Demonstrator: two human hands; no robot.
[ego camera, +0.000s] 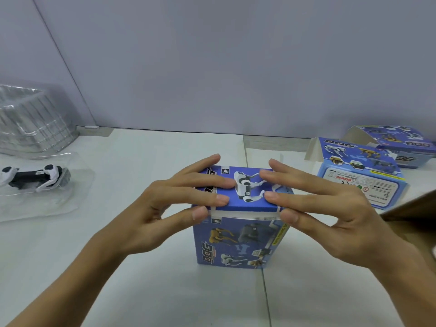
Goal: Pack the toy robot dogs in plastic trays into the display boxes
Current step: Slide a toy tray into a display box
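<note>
Both hands, left (165,204) & right (330,208), fingers straight, pressing the display box (238,241) lid shut; light cardboard prob dents, so press the edges at 9 & 3.

1. Showing even, soft, cool lighting with a bluish cast.
2. Casting only faint shadows under the hands.
3. Bending straight lines at the frame's edges, wide-angle style.
4. Glinting on clear plastic trays (35,121), upper left.
5. Blurring slightly throughout.
</note>
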